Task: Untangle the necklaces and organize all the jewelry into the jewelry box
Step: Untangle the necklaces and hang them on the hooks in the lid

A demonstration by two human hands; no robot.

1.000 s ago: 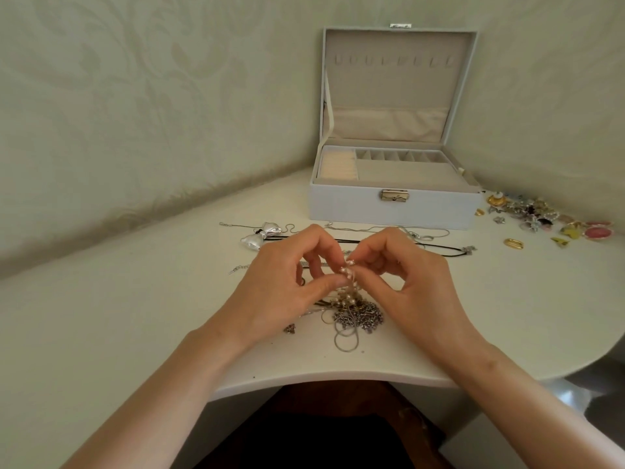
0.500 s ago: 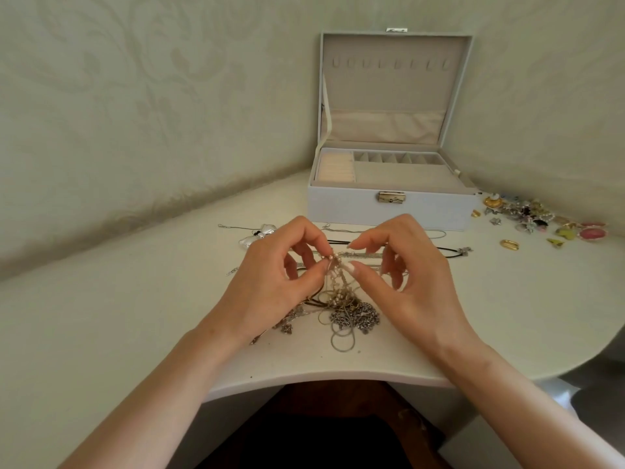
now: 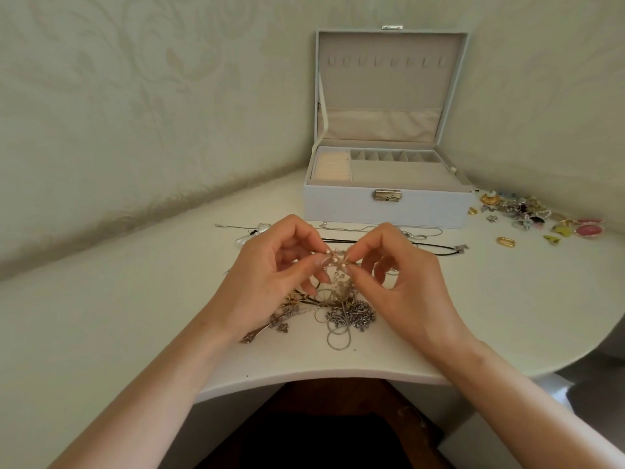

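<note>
Pearl knot hangs above the necklace tangle, with the jewelry box open at 12 o'clock. I see the left hand at 9 o'clock and the right hand at 3, wrists raised, fingers curled. Against a second ago, it sits higher and the hands are slightly parted. Both pinch it thumb-to-forefinger.

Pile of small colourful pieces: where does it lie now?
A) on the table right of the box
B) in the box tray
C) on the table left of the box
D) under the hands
A: the pile lies on the table, right of the open box.
</note>
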